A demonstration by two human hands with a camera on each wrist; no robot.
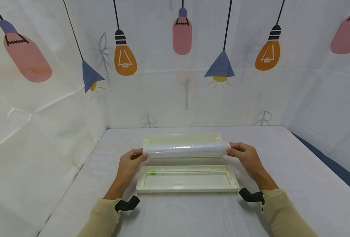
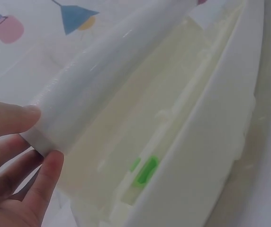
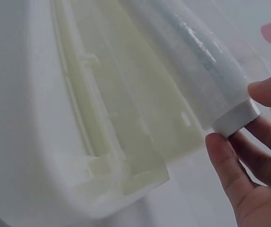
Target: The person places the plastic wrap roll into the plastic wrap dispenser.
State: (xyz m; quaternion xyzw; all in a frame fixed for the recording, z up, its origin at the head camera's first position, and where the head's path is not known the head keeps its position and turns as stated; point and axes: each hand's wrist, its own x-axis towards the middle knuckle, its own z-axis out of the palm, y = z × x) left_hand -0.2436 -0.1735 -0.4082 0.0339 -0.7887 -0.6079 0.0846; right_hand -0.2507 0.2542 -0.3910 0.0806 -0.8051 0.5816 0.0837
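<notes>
A roll of clear plastic film (image 1: pixel 187 149) lies level between both hands, in front of and partly over a pale cream tray (image 1: pixel 181 139). My left hand (image 1: pixel 129 166) pinches its left end; in the left wrist view the thumb and fingers of that hand (image 2: pixel 19 163) hold the rim of the roll (image 2: pixel 93 80). At the other end my right hand (image 1: pixel 249 161) grips the roll, and in the right wrist view the fingertips of that hand (image 3: pixel 254 156) are on the grey core end of the roll (image 3: pixel 192 56).
Nearer the body, a second long cream piece (image 1: pixel 187 189) with a raised rim lies on the white-covered table (image 1: pixel 189 217). A small green part (image 1: pixel 153 172) sits near its left end. Behind the table hangs a white sheet printed with lamps (image 1: pixel 163 98).
</notes>
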